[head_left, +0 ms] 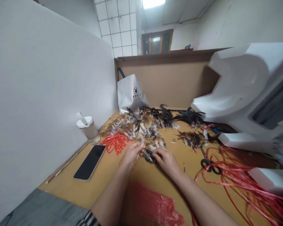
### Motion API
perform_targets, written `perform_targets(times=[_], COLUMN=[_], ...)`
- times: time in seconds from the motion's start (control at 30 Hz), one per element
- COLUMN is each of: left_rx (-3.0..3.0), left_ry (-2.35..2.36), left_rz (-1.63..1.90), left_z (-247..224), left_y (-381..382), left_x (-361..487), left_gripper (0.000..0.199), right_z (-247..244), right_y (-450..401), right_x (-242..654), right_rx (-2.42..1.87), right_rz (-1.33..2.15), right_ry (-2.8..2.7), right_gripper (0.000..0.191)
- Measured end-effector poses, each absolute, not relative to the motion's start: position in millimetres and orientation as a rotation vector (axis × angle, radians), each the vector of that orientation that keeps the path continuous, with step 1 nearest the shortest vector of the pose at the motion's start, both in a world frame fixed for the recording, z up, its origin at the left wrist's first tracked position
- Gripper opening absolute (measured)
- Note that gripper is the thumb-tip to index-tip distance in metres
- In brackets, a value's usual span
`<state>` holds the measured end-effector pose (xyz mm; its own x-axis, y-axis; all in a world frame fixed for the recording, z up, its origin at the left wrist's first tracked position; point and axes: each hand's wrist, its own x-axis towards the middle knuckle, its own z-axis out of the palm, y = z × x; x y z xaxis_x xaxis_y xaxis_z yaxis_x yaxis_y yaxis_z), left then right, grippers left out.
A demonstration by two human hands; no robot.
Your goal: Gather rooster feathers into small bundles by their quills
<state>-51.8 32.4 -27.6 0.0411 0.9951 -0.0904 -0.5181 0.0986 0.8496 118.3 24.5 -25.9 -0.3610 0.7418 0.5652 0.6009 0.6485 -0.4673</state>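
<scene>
My left hand [132, 156] is closed, with thumb and fingers pinched together at the near edge of a feather pile [141, 124]. Between my hands lies a small tuft of dark and brown feathers [149, 156]. My right hand [166, 160] is closed too, its fingertips pinching the right side of this tuft. Exactly what sits between the left fingertips is partly hidden. The pile behind is brown, cream and black. Short red plastic strips [116, 142] lie heaped just left of it.
A phone [89, 162] and a lidded cup [89, 130] stand to the left. Black scissors [210, 166] lie at right beside long red strips [240, 175] and a feather bunch [190, 138]. White foam pieces [237, 81] edge the right side. A white bag [132, 94] leans at the back.
</scene>
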Motion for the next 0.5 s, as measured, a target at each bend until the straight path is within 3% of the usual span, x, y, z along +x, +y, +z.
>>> perform_targets(times=[0.5], left_rx=[0.63], left_ry=[0.888], left_rz=[1.318], left_z=[-39], left_y=[37], left_x=[-52], left_gripper=[0.019], right_z=[-42], right_y=[22], right_x=[106], right_rx=[-1.34], right_rz=[0.147], right_ry=[-2.147], right_gripper=[0.007])
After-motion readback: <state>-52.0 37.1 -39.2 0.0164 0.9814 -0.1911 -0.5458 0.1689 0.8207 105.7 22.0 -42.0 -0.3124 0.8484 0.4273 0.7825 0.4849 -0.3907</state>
